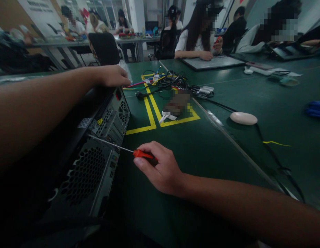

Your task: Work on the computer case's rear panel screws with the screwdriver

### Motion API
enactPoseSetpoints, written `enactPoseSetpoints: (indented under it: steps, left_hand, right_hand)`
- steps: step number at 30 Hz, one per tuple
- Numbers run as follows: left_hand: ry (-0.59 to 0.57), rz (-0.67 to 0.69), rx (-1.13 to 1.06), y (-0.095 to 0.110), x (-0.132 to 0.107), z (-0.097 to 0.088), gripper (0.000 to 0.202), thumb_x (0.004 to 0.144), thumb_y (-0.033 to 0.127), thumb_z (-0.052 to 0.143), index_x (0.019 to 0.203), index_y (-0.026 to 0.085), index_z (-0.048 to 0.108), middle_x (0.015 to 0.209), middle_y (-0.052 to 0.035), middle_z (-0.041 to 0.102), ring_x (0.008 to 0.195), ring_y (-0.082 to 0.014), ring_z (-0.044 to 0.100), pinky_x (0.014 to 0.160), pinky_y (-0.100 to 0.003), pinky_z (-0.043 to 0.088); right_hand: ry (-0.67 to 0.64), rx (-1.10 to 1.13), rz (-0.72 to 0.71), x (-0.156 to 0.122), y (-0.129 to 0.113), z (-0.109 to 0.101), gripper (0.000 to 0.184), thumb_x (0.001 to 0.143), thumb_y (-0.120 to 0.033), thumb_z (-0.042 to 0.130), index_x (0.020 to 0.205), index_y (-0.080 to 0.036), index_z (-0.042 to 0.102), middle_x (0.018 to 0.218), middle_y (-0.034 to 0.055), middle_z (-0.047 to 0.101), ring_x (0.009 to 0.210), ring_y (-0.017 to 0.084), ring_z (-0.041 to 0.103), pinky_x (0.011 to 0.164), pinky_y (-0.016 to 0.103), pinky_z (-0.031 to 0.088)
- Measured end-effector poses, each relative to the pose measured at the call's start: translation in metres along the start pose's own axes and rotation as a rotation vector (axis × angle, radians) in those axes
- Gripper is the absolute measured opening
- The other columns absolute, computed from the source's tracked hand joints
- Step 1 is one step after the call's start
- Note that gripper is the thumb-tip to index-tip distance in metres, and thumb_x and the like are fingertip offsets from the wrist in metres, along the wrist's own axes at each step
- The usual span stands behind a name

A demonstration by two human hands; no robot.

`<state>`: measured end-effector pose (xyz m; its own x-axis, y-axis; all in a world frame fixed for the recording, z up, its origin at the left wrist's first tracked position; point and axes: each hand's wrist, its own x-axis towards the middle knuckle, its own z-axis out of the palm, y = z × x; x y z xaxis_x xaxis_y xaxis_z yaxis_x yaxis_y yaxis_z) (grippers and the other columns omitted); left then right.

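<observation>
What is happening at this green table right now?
A person works on the back of a computer case lying on the green table. The right hand holds a red-handled screwdriver with its tip at the rear panel, while the left hand rests on the case's far edge. Tangled cables lie beyond.

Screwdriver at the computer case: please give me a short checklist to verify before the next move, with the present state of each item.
1. Right hand grips the screwdriver handle: ok.
2. Shaft tip sits on a screw of the computer case: cannot tell, too dark.
3. Left hand steadies the case's far end: ok.
4. Case lies flat on the green table: ok.
5. Cables lie apart from the case: ok.
</observation>
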<state>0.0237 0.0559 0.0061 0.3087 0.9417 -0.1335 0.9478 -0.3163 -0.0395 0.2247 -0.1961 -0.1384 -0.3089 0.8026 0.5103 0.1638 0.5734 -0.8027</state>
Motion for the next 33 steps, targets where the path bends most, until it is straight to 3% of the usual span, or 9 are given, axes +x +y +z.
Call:
enactPoseSetpoints:
  steps: [4,10,17,33]
  left_hand:
    - [0.005,-0.007,-0.013,0.0001,0.0000,0.0000,0.050,0.100,0.037,0.046,0.120,-0.001,0.071,0.098,-0.0106,0.068,0.090,-0.0178,0.059,0.089,-0.031,0.044]
    - [-0.005,-0.027,-0.024,0.0009,0.0003,-0.0001,0.048,0.099,0.034,0.045,0.119,-0.001,0.070,0.098,-0.0101,0.068,0.093,-0.0194,0.061,0.090,-0.031,0.045]
    - [-0.005,-0.014,-0.018,0.0005,-0.0002,-0.0005,0.051,0.100,0.036,0.045,0.122,-0.004,0.069,0.105,-0.0140,0.068,0.094,-0.0196,0.059,0.094,-0.033,0.045]
    - [0.021,-0.031,-0.031,0.0016,-0.0017,0.0008,0.041,0.100,0.029,0.048,0.122,0.000,0.067,0.096,-0.0095,0.069,0.085,-0.0160,0.056,0.083,-0.029,0.044]
  right_hand:
    - [-0.038,0.029,-0.005,0.0007,0.0001,0.0010,0.019,0.107,-0.032,0.056,0.106,-0.019,0.069,0.090,0.0033,0.067,0.076,0.016,0.062,0.071,0.030,0.052]
    - [-0.006,0.086,0.048,-0.0004,-0.0008,0.0031,0.024,0.094,-0.033,0.074,0.108,-0.022,0.058,0.088,-0.0019,0.065,0.071,0.014,0.061,0.067,0.027,0.051]
    - [-0.027,0.064,0.071,-0.0005,0.0004,0.0037,0.016,0.096,-0.030,0.070,0.104,-0.023,0.058,0.089,-0.0007,0.065,0.072,0.014,0.061,0.068,0.028,0.053]
    - [-0.032,0.091,0.070,-0.0003,0.0003,0.0033,0.015,0.097,-0.028,0.071,0.104,-0.022,0.059,0.089,-0.0011,0.064,0.070,0.013,0.059,0.066,0.027,0.050]
